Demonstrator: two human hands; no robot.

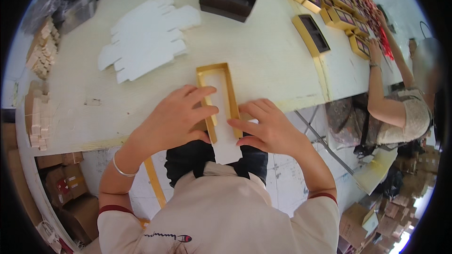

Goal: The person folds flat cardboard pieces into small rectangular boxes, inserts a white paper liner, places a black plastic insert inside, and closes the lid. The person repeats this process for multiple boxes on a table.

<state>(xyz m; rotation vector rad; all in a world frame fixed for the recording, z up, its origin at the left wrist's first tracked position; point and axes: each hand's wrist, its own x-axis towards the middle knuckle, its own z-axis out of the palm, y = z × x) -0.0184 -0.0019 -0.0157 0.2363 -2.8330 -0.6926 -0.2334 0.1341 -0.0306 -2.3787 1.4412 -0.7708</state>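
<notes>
- at the centre of the clock, half over the near table edge, lies a long open-topped gold card box (232, 91) with a white floor; its narrow far end points to twelve o'clock.
- at six o'clock from that box, a flat white card strip (227, 153) juts out of its near end, above the person's lap.
- at nine o'clock, the bare left hand (172, 117), back upward, a thin silver bangle (125, 171) on its wrist: its fingers are spread, two of them reaching over the box's left wall, the thumb low by that wall. i cannot tell how firmly it grips.
- between three and four o'clock, the bare right hand (270, 129): fingers parted at the right wall, one tip over it, the thumb close to the white strip. whether it pinches the box, i cannot tell.
- between ten and eleven o'clock, flat white die-cut card sheets (148, 37) rest on the broad cream-coloured table (80, 127).
- at twelve o'clock, a dark brown rectangular tray (228, 2).
- between one and two o'clock, a gold rectangular box with a dark inset (310, 35) stands apart; beyond it, a crowd of small gold boxes with dark tops (341, 16).
- at two o'clock, a seated co-worker's hand (374, 51) is close to those boxes.
- at nine o'clock, far left, stacked small pale pieces (40, 120).
- at eight o'clock, brown cardboard cartons (66, 183) below the table.
</notes>
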